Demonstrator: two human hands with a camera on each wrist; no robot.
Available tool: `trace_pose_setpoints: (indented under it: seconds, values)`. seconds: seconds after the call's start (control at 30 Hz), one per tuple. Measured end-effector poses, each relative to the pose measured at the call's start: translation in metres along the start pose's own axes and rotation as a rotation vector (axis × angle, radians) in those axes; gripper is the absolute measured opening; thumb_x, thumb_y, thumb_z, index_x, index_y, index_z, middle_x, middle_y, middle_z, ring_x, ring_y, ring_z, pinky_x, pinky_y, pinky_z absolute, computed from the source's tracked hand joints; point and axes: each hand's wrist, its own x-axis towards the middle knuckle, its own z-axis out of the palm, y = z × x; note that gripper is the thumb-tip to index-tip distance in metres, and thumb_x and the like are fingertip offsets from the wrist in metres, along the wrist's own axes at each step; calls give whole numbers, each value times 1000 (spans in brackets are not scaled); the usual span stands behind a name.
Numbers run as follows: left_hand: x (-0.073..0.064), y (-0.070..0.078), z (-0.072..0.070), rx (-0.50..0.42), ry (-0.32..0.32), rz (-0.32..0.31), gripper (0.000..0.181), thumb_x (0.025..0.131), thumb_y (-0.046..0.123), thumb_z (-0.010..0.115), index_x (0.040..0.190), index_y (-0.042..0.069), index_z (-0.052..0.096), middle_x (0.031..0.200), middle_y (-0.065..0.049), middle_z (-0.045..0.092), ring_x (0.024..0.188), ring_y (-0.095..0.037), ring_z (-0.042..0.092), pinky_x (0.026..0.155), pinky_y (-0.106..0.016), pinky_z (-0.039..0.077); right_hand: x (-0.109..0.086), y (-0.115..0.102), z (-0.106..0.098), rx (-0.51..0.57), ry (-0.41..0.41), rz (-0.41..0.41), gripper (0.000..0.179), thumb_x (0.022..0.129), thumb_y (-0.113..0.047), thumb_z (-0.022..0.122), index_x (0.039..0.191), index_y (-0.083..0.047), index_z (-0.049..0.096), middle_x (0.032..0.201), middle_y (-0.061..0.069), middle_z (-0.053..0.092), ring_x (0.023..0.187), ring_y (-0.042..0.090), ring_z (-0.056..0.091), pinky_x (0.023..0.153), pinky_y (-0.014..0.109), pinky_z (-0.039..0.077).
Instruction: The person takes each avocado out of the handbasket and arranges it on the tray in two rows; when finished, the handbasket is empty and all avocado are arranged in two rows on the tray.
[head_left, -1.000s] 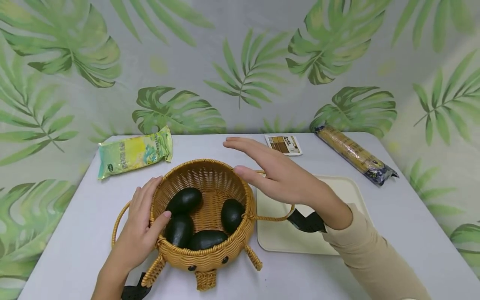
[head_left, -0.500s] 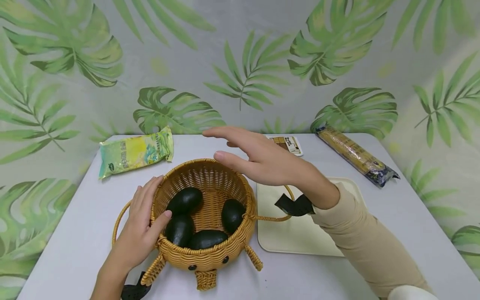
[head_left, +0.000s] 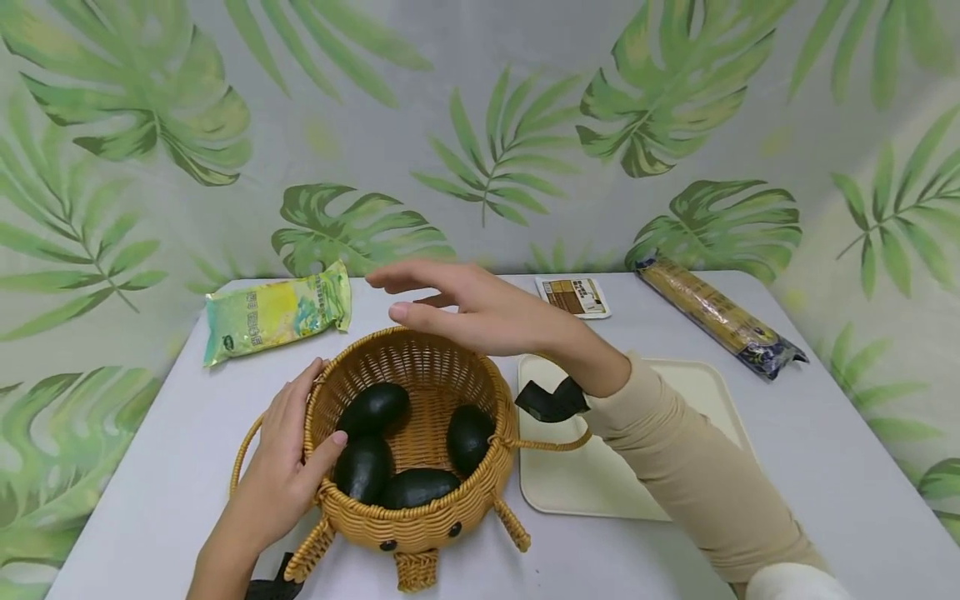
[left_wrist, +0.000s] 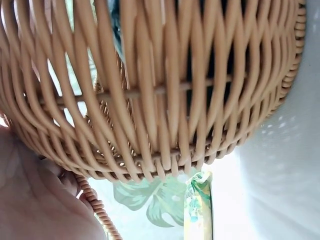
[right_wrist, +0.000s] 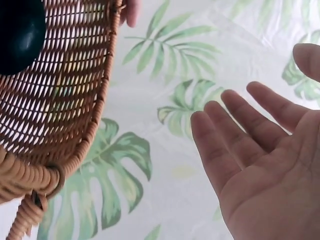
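A round wicker basket (head_left: 420,521) with an animal face and small legs stands left of centre in the head view. Several dark green avocados (head_left: 375,408) lie inside it. My left hand (head_left: 281,467) holds the basket's left side, its thumb over the rim and its fingers along the outside. Wicker weave fills most of the left wrist view, with my palm (left_wrist: 40,200) at its lower left. Above the basket's far rim, my right hand (head_left: 465,308) reaches across with fingers extended and nothing in it. The right wrist view shows those fingers (right_wrist: 240,125) spread apart from the basket.
A cream tray (head_left: 555,492) lies to the right, partly beneath the right forearm and the basket's loop handle (head_left: 551,445). Along the back are a green-yellow packet (head_left: 277,315), a small brown-white packet (head_left: 573,297) and a long clear-wrapped pack (head_left: 716,312). A leaf-print cloth hangs behind.
My right hand has moved left, from the basket's right side to above its far rim. My left hand keeps its hold, and the basket stays in place.
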Motion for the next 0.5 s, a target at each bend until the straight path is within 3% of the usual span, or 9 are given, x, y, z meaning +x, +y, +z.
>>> trace_pose_setpoints:
  seconds: [0.5]
  values:
    - [1,0,2,-18,15,6,80,101,16,61,166,28,16,165,-13,29,150,-42,24,110,-75,22,19,21,18,127,-18,14,42,109,-32,53,148,-16,56,146,-5,59,132,6,56,106,32,50]
